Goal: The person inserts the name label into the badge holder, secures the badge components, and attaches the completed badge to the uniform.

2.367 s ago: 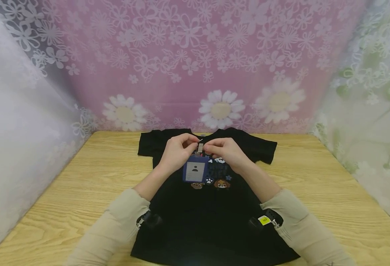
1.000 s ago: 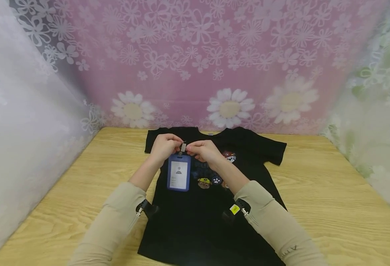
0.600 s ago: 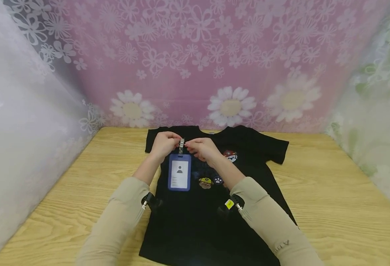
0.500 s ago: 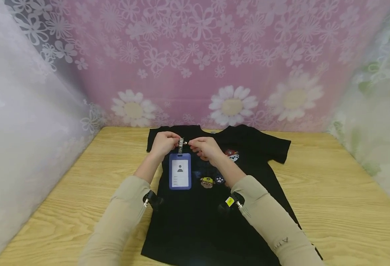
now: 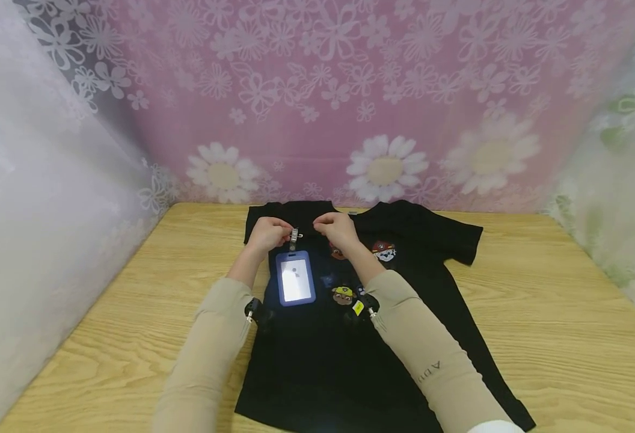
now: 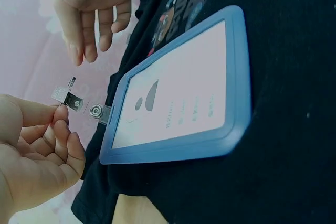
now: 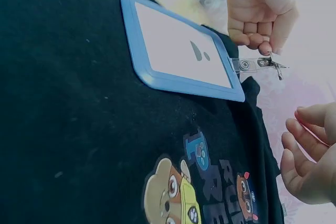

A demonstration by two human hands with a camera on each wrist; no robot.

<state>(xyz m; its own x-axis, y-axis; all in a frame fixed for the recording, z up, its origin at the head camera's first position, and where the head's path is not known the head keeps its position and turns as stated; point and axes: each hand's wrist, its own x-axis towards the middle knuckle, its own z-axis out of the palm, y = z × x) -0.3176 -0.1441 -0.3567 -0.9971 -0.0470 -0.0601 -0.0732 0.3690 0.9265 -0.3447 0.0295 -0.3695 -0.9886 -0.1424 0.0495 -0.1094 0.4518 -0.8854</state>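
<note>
My left hand (image 5: 267, 234) pinches the small metal clip (image 6: 67, 97) of a blue ID badge holder (image 5: 312, 288). A clear strap with a snap joins clip and holder, and a thin pin piece (image 6: 72, 81) sticks out of the clip. The holder hangs in front of a black T-shirt (image 5: 339, 367) with cartoon dog prints; its card shows a person icon. To the right of the clip, my right hand (image 5: 338, 230) stays apart from it, its fingers loosely bent with nothing between them, as the right wrist view shows.
The T-shirt lies spread on a wood-grain table (image 5: 133, 288), its neckline towards the back. A pink floral curtain (image 5: 317, 108) stands behind, with pale floral sheets at the left and right. Both wrists carry black strapped cameras.
Both hands shifted left over the shirt with the badge holder. My right hand has let go of the pin and drawn away to the right; the left hand keeps its pinch on the clip.
</note>
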